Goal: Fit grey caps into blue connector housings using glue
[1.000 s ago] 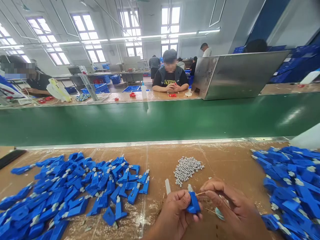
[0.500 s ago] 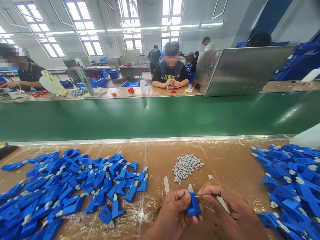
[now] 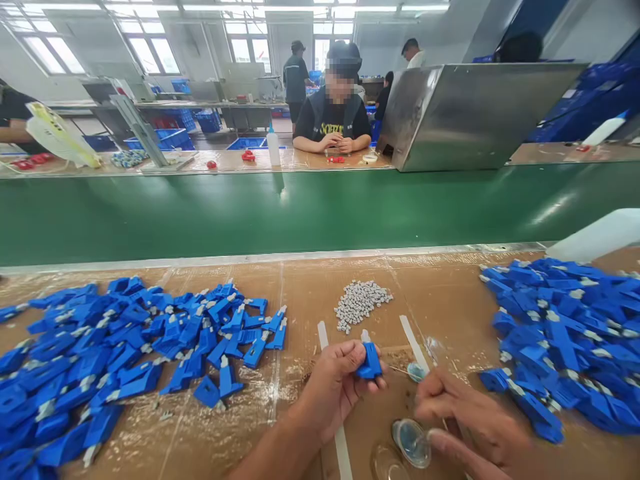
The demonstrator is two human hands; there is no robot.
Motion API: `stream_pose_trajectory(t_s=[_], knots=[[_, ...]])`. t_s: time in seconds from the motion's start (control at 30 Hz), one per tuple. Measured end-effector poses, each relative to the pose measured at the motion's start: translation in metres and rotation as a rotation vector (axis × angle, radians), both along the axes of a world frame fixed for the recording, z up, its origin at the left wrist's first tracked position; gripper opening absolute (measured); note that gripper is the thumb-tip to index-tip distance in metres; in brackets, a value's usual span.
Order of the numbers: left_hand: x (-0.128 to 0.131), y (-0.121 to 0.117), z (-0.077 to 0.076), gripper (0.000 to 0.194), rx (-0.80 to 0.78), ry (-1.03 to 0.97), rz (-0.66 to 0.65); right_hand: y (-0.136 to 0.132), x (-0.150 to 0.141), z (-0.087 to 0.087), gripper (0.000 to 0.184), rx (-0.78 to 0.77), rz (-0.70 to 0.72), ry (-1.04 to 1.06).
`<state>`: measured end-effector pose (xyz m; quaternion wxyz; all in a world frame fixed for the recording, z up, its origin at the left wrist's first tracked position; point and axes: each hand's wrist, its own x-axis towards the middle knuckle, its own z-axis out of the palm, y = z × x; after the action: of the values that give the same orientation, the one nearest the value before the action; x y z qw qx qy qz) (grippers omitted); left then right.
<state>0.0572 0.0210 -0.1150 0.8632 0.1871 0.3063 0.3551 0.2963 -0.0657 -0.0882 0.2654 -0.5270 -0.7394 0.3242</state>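
My left hand is closed round a blue plastic part with a light grey tip pointing up and away. To its right, my right hand is blurred by motion, its fingers pinched beside a small clear cup of bluish liquid. A thin wooden stick was in that pinch half a second ago; blur and the fingers hide it now. Another small clear dish lies just beyond, with a thin stick at its left side. A round clear dish sits at the bottom edge.
A heap of grey pieces lies ahead. Piles of blue parts with grey tips cover the left and right. White strips are on the brown table. Beyond runs a green belt; a person sits across it.
My right hand has pulled away from the blue part, to the right and down to the cup. My left hand still holds the part. The view has tilted down, showing the cups.
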Motion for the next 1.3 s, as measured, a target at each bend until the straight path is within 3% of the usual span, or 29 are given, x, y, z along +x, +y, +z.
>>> stream_pose_trajectory(t_s=[0.13, 0.3, 0.43, 0.57, 0.67, 0.93, 1.07, 1.3], knots=[[-0.001, -0.001, 0.003, 0.045, -0.003, -0.009, 0.004, 0.029, -0.001, -0.007, 0.023, 0.129, -0.143, -0.081], [-0.002, 0.000, -0.004, 0.048, -0.010, -0.026, 0.027, 0.101, -0.011, -0.021, 0.019, 0.215, -0.086, -0.186], [-0.002, 0.003, -0.019, 0.051, -0.008, -0.063, 0.013, 0.129, -0.026, -0.039, 0.027, 0.260, -0.004, -0.207], [0.003, 0.005, -0.041, 0.051, 0.013, -0.110, 0.005, 0.136, -0.033, -0.051, 0.037, 0.294, 0.043, -0.244], [0.008, 0.006, -0.053, 0.056, 0.014, -0.131, 0.034, 0.139, -0.033, -0.051, 0.038, 0.296, 0.077, -0.271], [-0.004, 0.006, -0.035, 0.047, 0.015, -0.154, -0.026, 0.150, -0.028, -0.023, 0.027, 0.221, 0.161, -0.328], [-0.004, 0.007, -0.039, 0.050, 0.027, -0.125, -0.033, 0.151, -0.016, -0.012, 0.020, 0.171, 0.169, -0.280], [0.006, -0.003, -0.043, 0.063, 0.145, -0.087, -0.148, 0.139, -0.033, -0.018, 0.023, 0.145, 0.247, -0.235]])
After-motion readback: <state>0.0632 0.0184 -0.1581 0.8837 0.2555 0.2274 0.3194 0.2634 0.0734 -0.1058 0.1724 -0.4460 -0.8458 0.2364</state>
